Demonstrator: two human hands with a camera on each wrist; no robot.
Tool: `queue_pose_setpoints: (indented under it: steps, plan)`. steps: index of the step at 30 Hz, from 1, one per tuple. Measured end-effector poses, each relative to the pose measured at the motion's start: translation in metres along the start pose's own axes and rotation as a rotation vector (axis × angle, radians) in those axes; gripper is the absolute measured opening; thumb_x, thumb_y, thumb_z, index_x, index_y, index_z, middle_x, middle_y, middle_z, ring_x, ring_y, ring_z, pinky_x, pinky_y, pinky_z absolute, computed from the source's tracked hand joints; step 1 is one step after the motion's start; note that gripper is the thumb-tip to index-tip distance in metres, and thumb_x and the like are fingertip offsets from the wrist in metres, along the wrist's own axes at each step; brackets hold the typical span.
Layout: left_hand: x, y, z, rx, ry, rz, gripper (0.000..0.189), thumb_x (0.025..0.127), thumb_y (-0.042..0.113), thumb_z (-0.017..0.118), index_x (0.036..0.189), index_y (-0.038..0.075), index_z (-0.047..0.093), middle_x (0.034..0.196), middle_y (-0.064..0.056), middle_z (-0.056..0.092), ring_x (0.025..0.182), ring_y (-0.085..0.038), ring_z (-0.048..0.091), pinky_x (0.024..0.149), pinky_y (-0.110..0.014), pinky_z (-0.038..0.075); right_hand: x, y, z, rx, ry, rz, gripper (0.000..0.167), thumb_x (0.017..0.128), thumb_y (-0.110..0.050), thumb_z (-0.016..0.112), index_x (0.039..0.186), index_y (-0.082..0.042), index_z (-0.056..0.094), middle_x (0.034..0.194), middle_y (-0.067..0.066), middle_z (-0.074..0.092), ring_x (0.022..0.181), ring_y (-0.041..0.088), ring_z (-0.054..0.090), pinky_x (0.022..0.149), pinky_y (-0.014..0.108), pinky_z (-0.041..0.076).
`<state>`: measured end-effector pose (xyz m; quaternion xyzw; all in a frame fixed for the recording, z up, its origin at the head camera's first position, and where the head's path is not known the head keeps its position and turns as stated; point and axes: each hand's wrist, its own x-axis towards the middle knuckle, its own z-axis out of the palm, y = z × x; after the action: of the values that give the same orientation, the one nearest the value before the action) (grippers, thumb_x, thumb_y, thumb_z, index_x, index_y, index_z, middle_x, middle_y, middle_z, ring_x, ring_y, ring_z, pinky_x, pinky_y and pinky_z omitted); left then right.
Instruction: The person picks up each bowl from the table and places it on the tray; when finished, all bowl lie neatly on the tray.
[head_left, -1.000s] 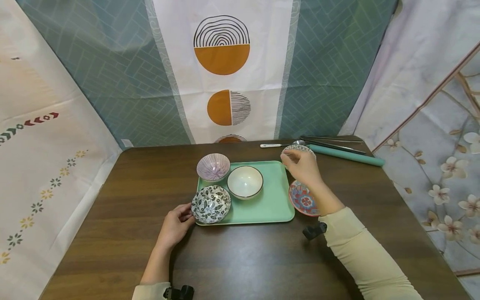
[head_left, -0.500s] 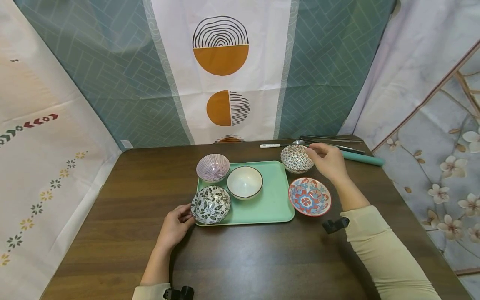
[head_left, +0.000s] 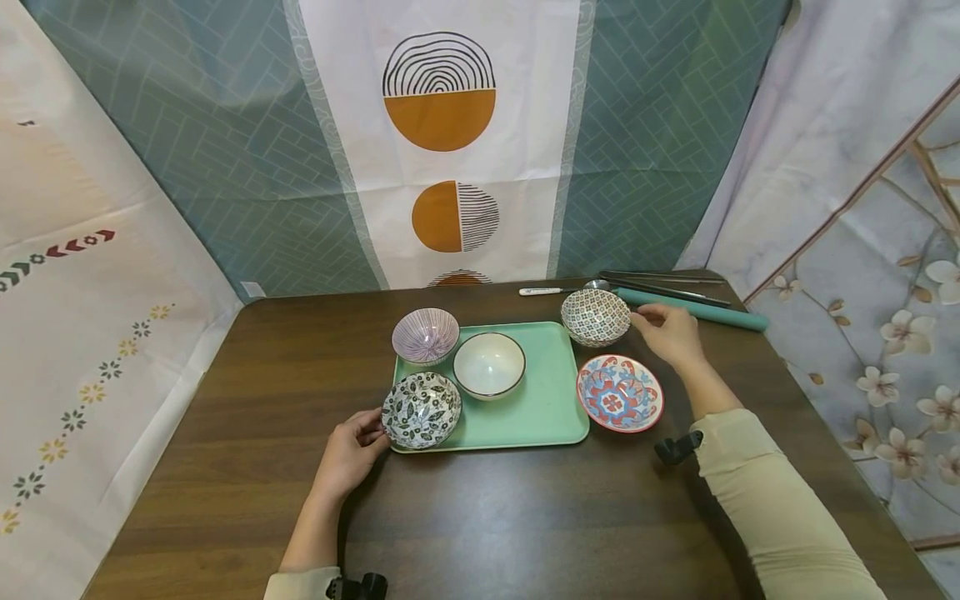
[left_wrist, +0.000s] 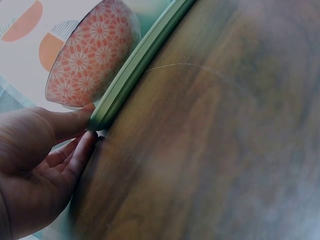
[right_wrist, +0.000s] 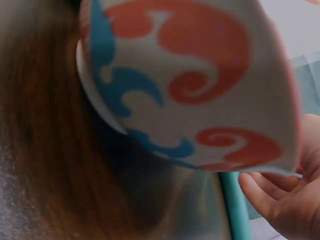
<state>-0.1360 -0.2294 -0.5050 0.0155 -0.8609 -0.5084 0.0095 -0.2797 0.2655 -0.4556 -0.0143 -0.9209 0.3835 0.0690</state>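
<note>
My left hand (head_left: 349,452) is at the near left corner of a green tray (head_left: 551,417). In the left wrist view, its thumb and fingers pinch the tray's edge (left_wrist: 131,67), beside a bowl with red flowers outside (left_wrist: 92,57). From above, a leaf-patterned bowl (head_left: 422,410) lies at that corner. My right hand (head_left: 672,336) is just right of a small-patterned bowl (head_left: 596,318), fingertips near its rim and fingers loose. In the right wrist view, a red-and-blue bowl (right_wrist: 200,65) partly covers the right hand (right_wrist: 290,200).
A purple-striped bowl (head_left: 426,335) and a white bowl (head_left: 490,365) also sit on the tray. The red-and-blue bowl (head_left: 619,393) stands right of it. Behind lie a white-handled utensil (head_left: 542,292), a teal roll (head_left: 693,308) and dark sticks (head_left: 675,293), before a hanging cloth (head_left: 480,200).
My right hand has moved right from over the small-patterned bowl, past its rim, to just beside it, uncovering both right-hand bowls. My left hand stays at the tray corner.
</note>
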Motion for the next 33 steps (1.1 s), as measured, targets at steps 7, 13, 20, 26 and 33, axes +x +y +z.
queue_pose_setpoints:
  steps: [7,13,20,26,33]
  plan:
    - [0.000,0.000,-0.001,0.000,-0.004,-0.007,0.044,0.089,-0.012,0.068,0.132,-0.013,0.059,0.122,-0.023,0.064,0.106,-0.032,0.065,0.084,-0.020,0.055,0.004,0.003,0.008,0.028,-0.065,0.020,0.049,0.103,-0.036,0.059,0.131,0.003,0.064,0.110,0.023,0.073,0.097,0.036,0.071,0.079,0.037,0.060]
    - [0.001,0.001,-0.002,0.000,-0.001,-0.011,0.044,0.089,-0.012,0.069,0.132,-0.012,0.059,0.122,-0.023,0.064,0.106,-0.032,0.065,0.084,-0.020,0.056,0.010,0.002,0.012,0.143,-0.108,0.034,0.055,0.103,-0.031,0.061,0.140,0.009,0.053,0.120,0.029,0.067,0.088,0.030,0.075,0.069,0.021,0.059]
    - [0.001,0.000,-0.001,-0.017,0.001,0.010,0.044,0.088,-0.014,0.069,0.131,-0.014,0.059,0.120,-0.024,0.064,0.103,-0.031,0.066,0.083,-0.019,0.055,0.011,0.003,0.014,0.281,-0.170,0.088,0.056,0.104,-0.020,0.059,0.145,0.014,0.042,0.125,0.034,0.061,0.081,0.022,0.075,0.074,0.029,0.061]
    - [0.002,-0.002,0.000,-0.017,0.001,-0.010,0.045,0.087,-0.014,0.070,0.131,-0.013,0.060,0.120,-0.023,0.065,0.103,-0.028,0.066,0.082,-0.016,0.055,0.011,0.004,0.015,0.333,-0.154,0.122,0.052,0.102,-0.012,0.059,0.144,0.015,0.043,0.124,0.036,0.060,0.075,0.016,0.074,0.072,0.029,0.061]
    - [0.000,-0.001,0.001,-0.016,0.014,0.035,0.043,0.086,-0.014,0.069,0.128,-0.015,0.060,0.117,-0.024,0.065,0.099,-0.026,0.067,0.080,-0.016,0.055,0.008,0.005,0.014,0.339,-0.128,0.148,0.051,0.101,-0.011,0.058,0.143,0.014,0.045,0.125,0.036,0.060,0.069,0.009,0.072,0.070,0.028,0.061]
